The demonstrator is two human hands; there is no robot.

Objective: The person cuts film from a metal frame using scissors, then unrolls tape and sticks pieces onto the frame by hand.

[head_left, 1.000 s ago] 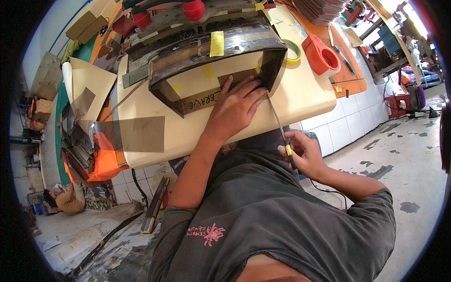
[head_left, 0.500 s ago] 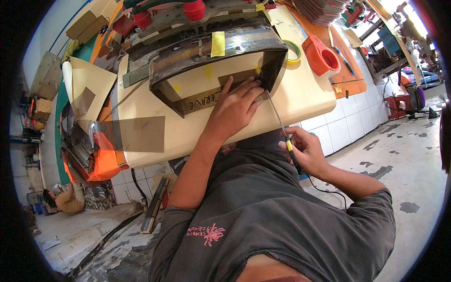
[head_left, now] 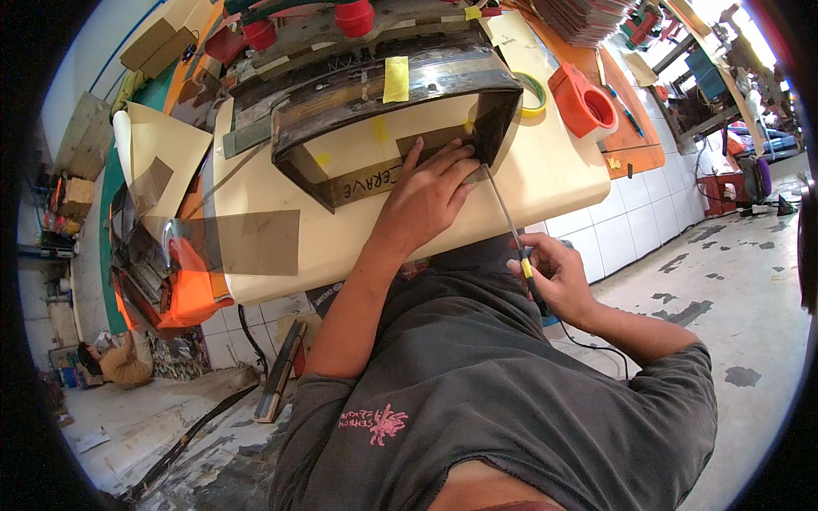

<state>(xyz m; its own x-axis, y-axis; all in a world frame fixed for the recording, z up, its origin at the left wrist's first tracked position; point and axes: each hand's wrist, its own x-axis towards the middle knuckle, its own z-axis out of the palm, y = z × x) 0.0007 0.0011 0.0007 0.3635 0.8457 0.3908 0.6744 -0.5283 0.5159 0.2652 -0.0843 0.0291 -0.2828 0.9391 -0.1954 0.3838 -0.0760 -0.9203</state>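
A dark tinted box-like frame (head_left: 396,83), apparently plastic, lies on the cream-covered table (head_left: 545,175). My left hand (head_left: 426,196) reaches over its near edge, fingers stretched out and lying flat against a small dark tinted piece (head_left: 432,136) inside. In my right hand (head_left: 555,277) is a soldering iron (head_left: 503,204), its black handle gripped near a yellow band. The iron's metal shaft slants up to the frame's near right corner, just beside my left fingertips. A cord trails from the handle past my right forearm. Whether the tip touches the corner is too small to tell.
A yellow tape roll (head_left: 532,95) and a red tape dispenser (head_left: 584,102) are right of the frame. Tinted sheets (head_left: 256,243) lie at the left, near an orange container (head_left: 192,294) of dark offcuts. Beyond, a person (head_left: 128,362) is low down by the floor.
Hardly anything differs. My right hand and the soldering iron have shifted very slightly, with the tip still at the same corner. My left hand keeps its place.
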